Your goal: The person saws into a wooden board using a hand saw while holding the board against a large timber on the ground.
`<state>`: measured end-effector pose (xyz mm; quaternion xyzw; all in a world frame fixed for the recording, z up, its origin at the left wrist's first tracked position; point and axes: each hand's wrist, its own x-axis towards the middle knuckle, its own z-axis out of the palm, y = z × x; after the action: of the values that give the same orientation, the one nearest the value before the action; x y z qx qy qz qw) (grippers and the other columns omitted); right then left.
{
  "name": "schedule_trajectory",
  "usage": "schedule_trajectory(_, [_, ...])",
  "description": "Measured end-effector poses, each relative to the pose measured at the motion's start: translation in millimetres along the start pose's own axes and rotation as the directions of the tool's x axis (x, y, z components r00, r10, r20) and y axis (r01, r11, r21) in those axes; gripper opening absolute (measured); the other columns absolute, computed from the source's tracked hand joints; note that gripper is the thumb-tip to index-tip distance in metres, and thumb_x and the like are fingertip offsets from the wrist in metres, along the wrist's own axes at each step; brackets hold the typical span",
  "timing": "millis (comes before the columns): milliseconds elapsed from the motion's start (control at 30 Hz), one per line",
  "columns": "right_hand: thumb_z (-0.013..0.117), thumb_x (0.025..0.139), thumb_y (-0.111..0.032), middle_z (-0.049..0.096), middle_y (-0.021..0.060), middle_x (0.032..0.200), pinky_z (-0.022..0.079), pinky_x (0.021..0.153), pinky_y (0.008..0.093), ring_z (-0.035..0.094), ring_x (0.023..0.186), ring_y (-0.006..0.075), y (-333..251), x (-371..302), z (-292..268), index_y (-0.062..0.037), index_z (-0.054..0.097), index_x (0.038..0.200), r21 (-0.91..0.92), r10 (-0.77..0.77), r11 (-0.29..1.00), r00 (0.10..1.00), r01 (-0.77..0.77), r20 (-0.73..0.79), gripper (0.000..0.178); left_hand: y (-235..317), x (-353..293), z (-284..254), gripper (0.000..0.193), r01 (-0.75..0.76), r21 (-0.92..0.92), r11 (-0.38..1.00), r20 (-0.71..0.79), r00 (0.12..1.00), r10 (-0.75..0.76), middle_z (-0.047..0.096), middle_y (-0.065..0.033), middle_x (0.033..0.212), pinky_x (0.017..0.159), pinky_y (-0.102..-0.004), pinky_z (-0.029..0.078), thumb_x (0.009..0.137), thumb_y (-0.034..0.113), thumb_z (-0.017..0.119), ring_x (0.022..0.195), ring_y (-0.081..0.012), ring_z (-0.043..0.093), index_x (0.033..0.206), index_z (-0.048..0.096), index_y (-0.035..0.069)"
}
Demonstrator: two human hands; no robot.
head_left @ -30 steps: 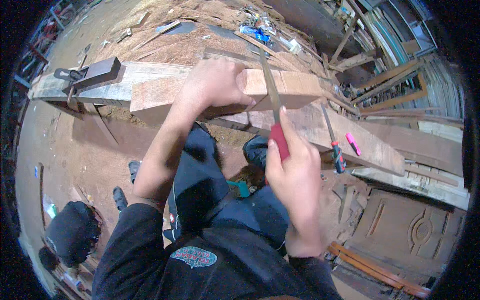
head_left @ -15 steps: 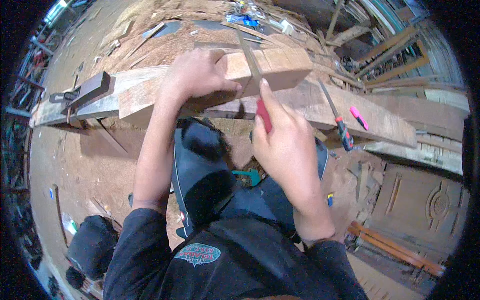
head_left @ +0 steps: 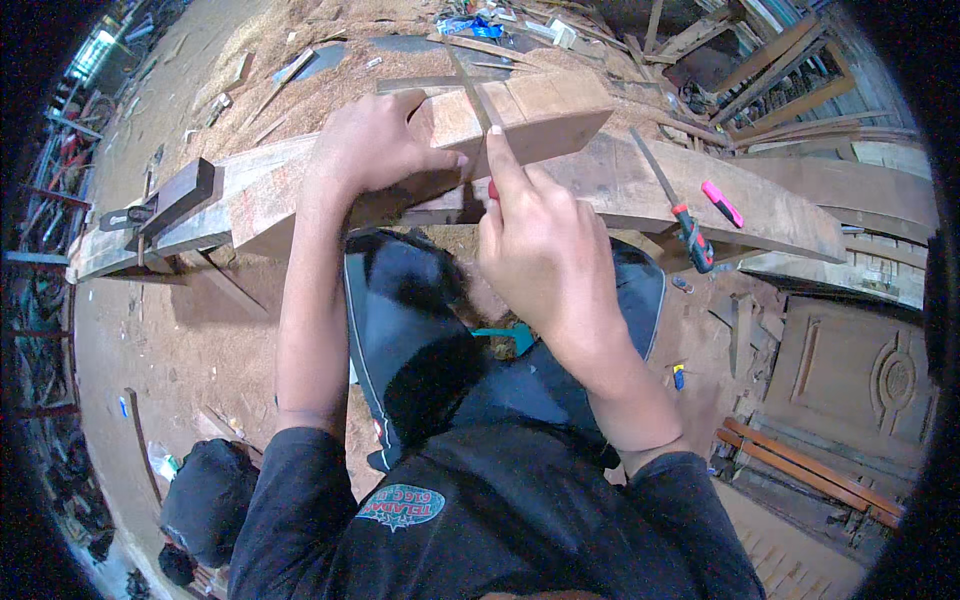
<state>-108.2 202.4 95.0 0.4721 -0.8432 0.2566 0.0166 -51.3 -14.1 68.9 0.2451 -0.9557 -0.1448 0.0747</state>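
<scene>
A thick wooden block [head_left: 560,108] lies along a long plank [head_left: 760,195] in front of me. My left hand [head_left: 375,145] is closed over its left part, thumb on the near face and fingers across the top. In my right hand [head_left: 545,230] is a long, narrow-bladed hand tool [head_left: 468,75] with a red handle, mostly hidden by the fist. Its blade crosses the top of the block, pointing away, and the index finger stretches along it. Whether it is a saw or a file, I cannot tell. Dark lines run across the block beside the blade.
Right on the plank are a file [head_left: 690,240] with a red and black handle and a pink marker [head_left: 722,203]. At the left end lies a dark hand plane [head_left: 175,200]. Sawdust [head_left: 280,70] and scraps cover the floor; a carved panel [head_left: 850,375] leans at right.
My right hand and the tool have shifted slightly left and away from me, and less of the red handle shows. The left hand still grips the block. The whole view has shifted slightly.
</scene>
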Motion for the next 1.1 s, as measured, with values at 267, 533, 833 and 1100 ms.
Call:
schedule_trajectory(267, [0.068, 0.088, -0.006, 0.071, 0.024, 0.096, 0.057, 0.076, 0.0544, 0.071, 0.086, 0.0449, -2.8, -36.3, -28.6, -0.0046, 0.058, 0.149, 0.015, 0.076, 0.997, 0.993, -0.078, 0.092, 0.062, -3.1, -2.3, 1.5, 0.087, -0.031, 0.004, 1.0, -0.023, 0.999, 0.031, 0.077, -0.0267, 0.104, 0.09, -0.0524, 0.058, 0.07, 0.073, 0.082, 0.101, -0.0445, 0.074, 0.121, 0.076, 0.003])
schedule_trajectory(533, [0.067, 0.09, -0.008, 0.071, 0.0237, 0.096, 0.057, 0.076, 0.054, 0.071, 0.086, 0.0447, 8.0, -13.3, -7.3, -0.0057, 0.058, 0.149, -0.002, -0.008, 1.0, 1.0, 0.008, 0.018, 0.06, -3.7, 1.1, 4.9, 0.081, -0.023, -0.008, 1.0, -0.014, 1.0, 0.022, 0.077, -0.0263, 0.099, 0.091, -0.0538, 0.059, 0.068, 0.074, 0.081, 0.1, -0.0455, 0.074, 0.107, 0.077, 0.003])
schedule_trajectory(833, [0.067, 0.091, -0.008, 0.072, 0.0212, 0.096, 0.057, 0.077, 0.0519, 0.072, 0.085, 0.0425, 2.5, -20.0, -14.4, -0.0077, 0.061, 0.148, 0.017, 0.072, 0.997, 0.996, -0.073, 0.057, 0.057, -4.4, 2.0, 2.4, 0.078, -0.019, 0.001, 1.0, -0.013, 1.0, 0.019, 0.077, -0.0258, 0.096, 0.087, -0.0546, 0.059, 0.069, 0.073, 0.082, 0.095, -0.0469, 0.074, 0.102, 0.076, 0.003])
schedule_trajectory(1100, [0.067, 0.093, -0.009, 0.072, 0.02, 0.098, 0.057, 0.077, 0.0516, 0.072, 0.089, 0.0428, 7.2, -37.5, -24.9, -0.0078, 0.061, 0.147, 0.008, 0.088, 0.996, 0.994, -0.089, 0.07, 0.055, -3.6, -0.4, 4.7, 0.081, -0.041, 0.012, 0.999, -0.06, 0.997, 0.041, 0.077, -0.0263, 0.1, 0.088, -0.0552, 0.059, 0.069, 0.074, 0.081, 0.098, -0.0463, 0.074, 0.109, 0.077, 0.004])
